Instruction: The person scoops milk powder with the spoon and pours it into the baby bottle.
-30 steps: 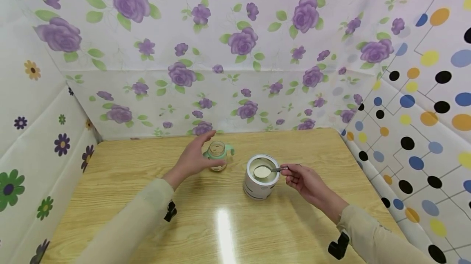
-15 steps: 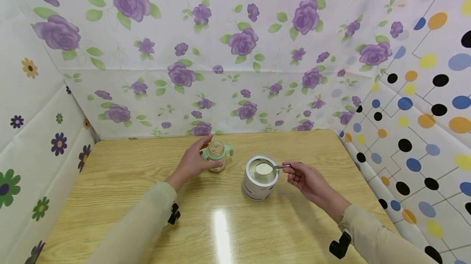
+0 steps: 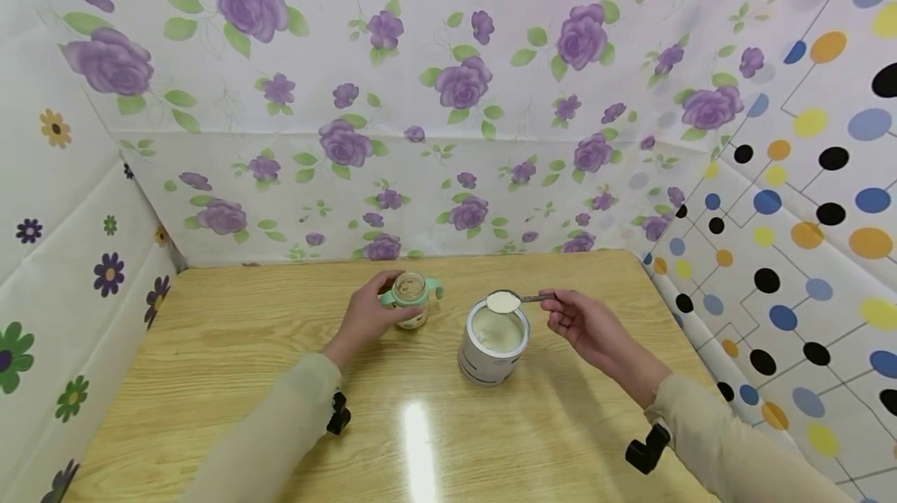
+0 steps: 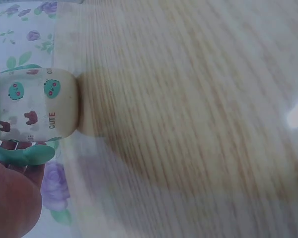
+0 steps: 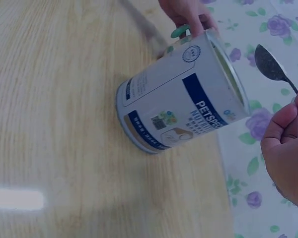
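Observation:
A clear bottle point(image 3: 410, 285) with mint-green handles stands uncapped on the table; the left wrist view shows "CUTE" and small figures printed on the bottle point(image 4: 37, 109). My left hand point(image 3: 366, 313) holds it from the left, thumb in front and fingers round the far side. My right hand point(image 3: 587, 335) pinches the handle of a metal spoon point(image 3: 503, 301), heaped with pale powder, over the far rim of an open white can point(image 3: 487, 365). More pale powder point(image 3: 499, 332) fills part of the can. In the right wrist view the spoon point(image 5: 269, 63) is apart from the can's rim.
The wooden table point(image 3: 231, 324) meets a purple-flowered cloth wall point(image 3: 420, 176) at the back. A dotted cloth point(image 3: 785, 254) closes the right side, a flowered one point(image 3: 70, 293) the left. Glare point(image 3: 419, 441) lies on the table's front.
The spoon has risen with its powder from inside the can to above its far rim. My left fingers have closed in round the bottle.

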The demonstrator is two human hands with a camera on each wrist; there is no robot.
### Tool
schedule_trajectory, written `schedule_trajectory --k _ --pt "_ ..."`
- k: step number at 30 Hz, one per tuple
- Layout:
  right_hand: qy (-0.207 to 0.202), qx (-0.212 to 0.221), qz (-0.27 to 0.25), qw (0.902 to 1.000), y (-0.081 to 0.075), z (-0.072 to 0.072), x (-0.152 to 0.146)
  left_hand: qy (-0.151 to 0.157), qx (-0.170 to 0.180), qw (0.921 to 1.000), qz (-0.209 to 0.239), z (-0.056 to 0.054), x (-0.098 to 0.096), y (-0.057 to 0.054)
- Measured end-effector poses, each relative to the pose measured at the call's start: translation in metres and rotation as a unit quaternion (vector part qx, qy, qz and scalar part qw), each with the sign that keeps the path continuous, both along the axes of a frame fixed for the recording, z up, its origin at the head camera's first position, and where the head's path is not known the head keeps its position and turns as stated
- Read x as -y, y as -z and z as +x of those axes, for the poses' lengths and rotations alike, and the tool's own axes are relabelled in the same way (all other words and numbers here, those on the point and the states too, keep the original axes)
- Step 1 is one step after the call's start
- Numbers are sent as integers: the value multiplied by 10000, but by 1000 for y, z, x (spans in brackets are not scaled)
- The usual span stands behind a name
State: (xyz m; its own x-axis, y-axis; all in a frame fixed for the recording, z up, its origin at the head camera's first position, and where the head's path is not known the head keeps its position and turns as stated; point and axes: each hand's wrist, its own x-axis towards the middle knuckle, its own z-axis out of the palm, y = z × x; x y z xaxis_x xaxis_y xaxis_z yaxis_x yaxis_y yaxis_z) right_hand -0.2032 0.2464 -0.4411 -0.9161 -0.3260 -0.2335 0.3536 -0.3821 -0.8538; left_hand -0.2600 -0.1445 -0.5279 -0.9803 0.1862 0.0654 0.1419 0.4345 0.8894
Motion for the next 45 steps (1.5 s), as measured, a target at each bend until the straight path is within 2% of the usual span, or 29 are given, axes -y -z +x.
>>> schedule_trajectory --k 9,15,22,27,35,45 --pt "-124 -63 -28 9999 -22 -22 24 -100 94 9997 222 2 0 3" --pt "-181 -76 308 9993 -35 -43 50 -91 147 9994 309 2 -2 2" --pt "-629 -430 661 9949 -45 -66 82 -51 88 9993 356 2 0 2" --pt "-861 -598 977 9897 -44 -79 98 -62 -17 9995 319 1 0 3" --pt "-1167 -741 1416 9802 -31 -95 112 -121 9 9994 326 1 -1 4" --pt "-1398 -944 2070 9637 -26 -100 130 -174 11 9995 246 0 -2 5"
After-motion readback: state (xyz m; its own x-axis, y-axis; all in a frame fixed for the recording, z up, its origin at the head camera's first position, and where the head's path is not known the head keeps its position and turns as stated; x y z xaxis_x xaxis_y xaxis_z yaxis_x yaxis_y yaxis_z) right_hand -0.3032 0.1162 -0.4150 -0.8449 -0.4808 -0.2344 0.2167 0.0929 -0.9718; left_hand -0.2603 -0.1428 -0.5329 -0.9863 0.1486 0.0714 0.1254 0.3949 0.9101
